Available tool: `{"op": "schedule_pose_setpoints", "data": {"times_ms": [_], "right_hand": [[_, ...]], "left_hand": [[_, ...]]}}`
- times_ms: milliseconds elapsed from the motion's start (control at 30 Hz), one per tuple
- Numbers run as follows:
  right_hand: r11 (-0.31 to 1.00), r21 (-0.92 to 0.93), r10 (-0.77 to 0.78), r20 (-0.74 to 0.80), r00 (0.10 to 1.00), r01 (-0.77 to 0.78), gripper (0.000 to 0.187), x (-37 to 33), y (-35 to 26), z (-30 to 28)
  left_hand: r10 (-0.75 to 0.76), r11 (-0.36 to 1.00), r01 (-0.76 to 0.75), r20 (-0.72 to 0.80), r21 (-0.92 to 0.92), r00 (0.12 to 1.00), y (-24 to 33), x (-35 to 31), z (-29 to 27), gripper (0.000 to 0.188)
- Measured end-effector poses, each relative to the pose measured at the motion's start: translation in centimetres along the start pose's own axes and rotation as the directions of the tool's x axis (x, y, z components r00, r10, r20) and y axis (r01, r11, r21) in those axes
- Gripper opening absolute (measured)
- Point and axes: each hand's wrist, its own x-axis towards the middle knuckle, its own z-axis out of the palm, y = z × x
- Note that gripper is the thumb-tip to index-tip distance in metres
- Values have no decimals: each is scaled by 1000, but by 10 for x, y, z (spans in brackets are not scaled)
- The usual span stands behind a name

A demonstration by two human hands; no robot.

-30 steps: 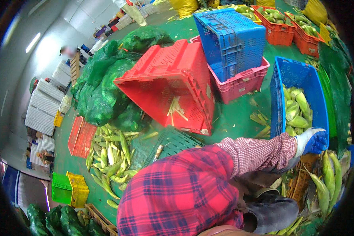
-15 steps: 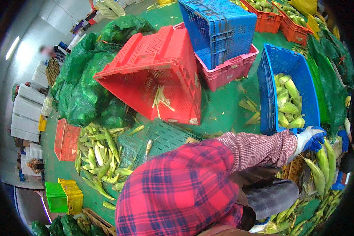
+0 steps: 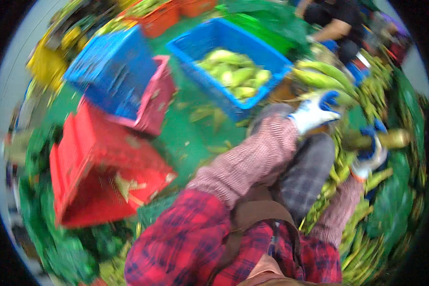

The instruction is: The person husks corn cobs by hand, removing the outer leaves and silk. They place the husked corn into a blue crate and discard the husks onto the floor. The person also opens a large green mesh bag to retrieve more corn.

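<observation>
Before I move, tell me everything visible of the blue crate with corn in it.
The blue crate is an open-topped rectangular box, plastic-looking, standing upright on the green floor. Pale green ears of corn lie heaped inside, toward the end nearest the left knee. The left hand is near but off it; whether the knee touches it is unclear. Blur hides finer detail.

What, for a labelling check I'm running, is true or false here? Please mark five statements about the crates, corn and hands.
1. The blue crate with corn inside stands upright. True.
2. The red crate stands upright, full of corn. False: it is tipped over, with a few pale stalks inside.
3. The left hand wears a white-and-blue glove. True.
4. The left hand is inside the blue crate. False: it is outside, near green corn ears.
5. The right hand holds a long brownish thing. True, though blur hides what it is.
</observation>
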Motion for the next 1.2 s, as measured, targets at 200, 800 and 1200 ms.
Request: {"op": "schedule_pose_setpoints", "data": {"times_ms": [200, 800, 1200], "right_hand": [[985, 170, -4, 136, 991, -19, 33, 1, -52, 89], [891, 48, 449, 70, 891, -452, 26, 28, 67, 41], [-21, 688, 689, 536, 488, -725, 49, 70, 103, 50]], "left_hand": [[324, 715, -387, 215, 582, 921, -2, -4, 29, 120], [-157, 965, 112, -179, -238, 971, -33, 54, -61, 24], [-280, 706, 272, 96, -654, 955, -51, 91, -49, 36]]}}
